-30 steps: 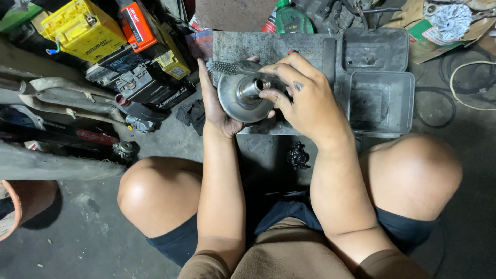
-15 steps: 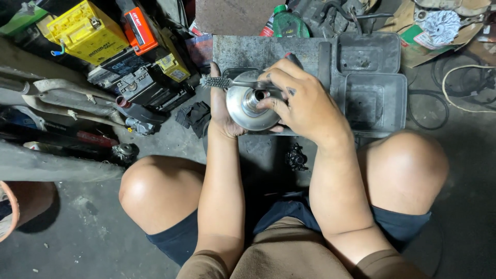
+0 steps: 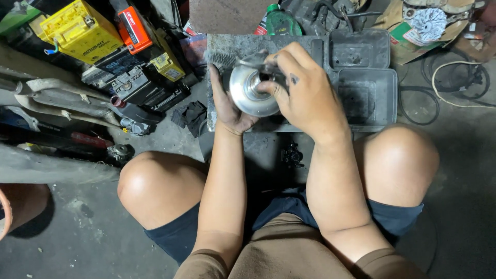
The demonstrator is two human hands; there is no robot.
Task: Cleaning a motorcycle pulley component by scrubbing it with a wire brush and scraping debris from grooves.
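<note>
A round, polished metal pulley disc (image 3: 251, 93) with a raised central hub is held above the grey plastic tray (image 3: 361, 98), at the tray's left end, between the two knees. The disc is carried by the left hand (image 3: 227, 106), whose palm is cupped under the lower left rim with the fingers extended upward behind it; the left grip is therefore closed loosely on the disc as a cradle. The right hand (image 3: 305, 95) is laid over the disc from the right, its fingertips (image 3: 268, 85) closed on the hub at the centre, so that the right grip is pinched onto the same part.

The disc's face is tilted up toward the camera and its axis runs through the hub, roughly along the line of sight. The hub lies to the left of the right palm and just right of the left palm; the right fingertips are the nearer to it.

The bristles of a wire brush (image 3: 223, 58) are seen just beyond the left fingers, on the tray edge. A small dark metal part (image 3: 292, 155) lies on the floor below the tray. Yellow batteries (image 3: 77, 28) are stacked well apart, at upper left.
</note>
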